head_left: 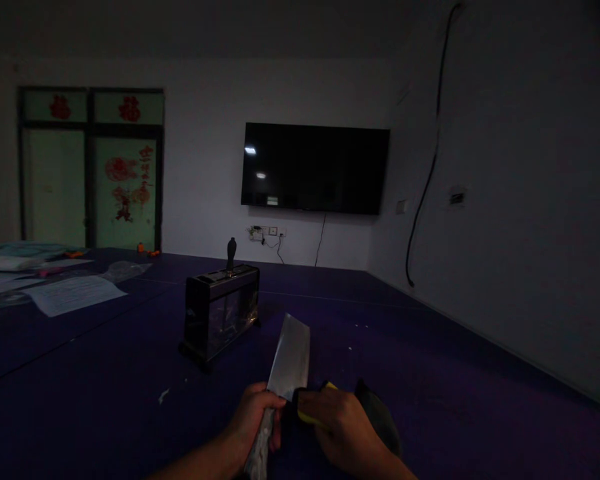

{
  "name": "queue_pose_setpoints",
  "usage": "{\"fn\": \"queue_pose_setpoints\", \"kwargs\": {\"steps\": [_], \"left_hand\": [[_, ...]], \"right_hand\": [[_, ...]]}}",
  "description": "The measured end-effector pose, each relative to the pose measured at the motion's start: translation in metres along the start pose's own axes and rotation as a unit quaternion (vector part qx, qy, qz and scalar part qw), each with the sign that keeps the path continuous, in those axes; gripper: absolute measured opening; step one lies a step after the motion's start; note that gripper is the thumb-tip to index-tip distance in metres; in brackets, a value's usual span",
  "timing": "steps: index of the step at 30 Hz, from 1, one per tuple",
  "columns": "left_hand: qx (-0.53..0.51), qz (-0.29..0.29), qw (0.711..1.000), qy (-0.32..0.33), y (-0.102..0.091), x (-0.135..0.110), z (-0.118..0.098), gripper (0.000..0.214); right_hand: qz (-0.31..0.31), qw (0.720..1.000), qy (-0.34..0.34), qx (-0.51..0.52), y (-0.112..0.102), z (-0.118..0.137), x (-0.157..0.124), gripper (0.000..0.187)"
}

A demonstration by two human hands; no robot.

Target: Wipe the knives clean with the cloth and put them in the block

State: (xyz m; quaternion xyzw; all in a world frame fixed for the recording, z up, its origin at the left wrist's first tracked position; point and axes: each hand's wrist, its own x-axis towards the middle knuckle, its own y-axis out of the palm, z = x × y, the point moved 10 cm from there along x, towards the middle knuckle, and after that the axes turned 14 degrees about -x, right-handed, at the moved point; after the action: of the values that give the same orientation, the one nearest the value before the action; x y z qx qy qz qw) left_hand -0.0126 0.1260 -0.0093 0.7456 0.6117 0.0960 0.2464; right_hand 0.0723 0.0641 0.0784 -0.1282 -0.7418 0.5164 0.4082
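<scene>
My left hand (260,412) is closed around a cleaver (291,357) where the handle meets the blade. The broad metal blade points up and away from me, and the pale handle runs down below the hand. In my right hand (343,420) is a small yellow and black thing (311,419), held against or close beside the blade's lower right edge. The fingers hide most of it, so its kind does not show. Just right of that hand lies a dark, curved object (379,417), partly covered by the wrist. Beyond the cleaver stands a knife block (230,310) with a black-handled tool (231,252) upright in it.
The purple-covered table (130,400) reaches to the wall. Printed papers (77,295) and clear plastic (125,270) lie at its left, with small orange items (153,253) near the far edge. A television (315,168) and a hanging black cable (424,200) are on the walls.
</scene>
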Motion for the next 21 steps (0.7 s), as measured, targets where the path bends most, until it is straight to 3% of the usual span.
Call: {"fn": "queue_pose_setpoints", "kwargs": {"steps": [14, 21], "left_hand": [[0.004, 0.052, 0.999, -0.008, 0.007, 0.000, 0.007, 0.015], [0.005, 0.063, 0.998, -0.006, 0.009, -0.001, 0.008, 0.014]], "right_hand": [[0.006, 0.992, 0.121, -0.021, 0.010, -0.038, -0.002, 0.057], [0.016, 0.993, 0.119, -0.016, 0.011, -0.038, -0.002, 0.057]]}}
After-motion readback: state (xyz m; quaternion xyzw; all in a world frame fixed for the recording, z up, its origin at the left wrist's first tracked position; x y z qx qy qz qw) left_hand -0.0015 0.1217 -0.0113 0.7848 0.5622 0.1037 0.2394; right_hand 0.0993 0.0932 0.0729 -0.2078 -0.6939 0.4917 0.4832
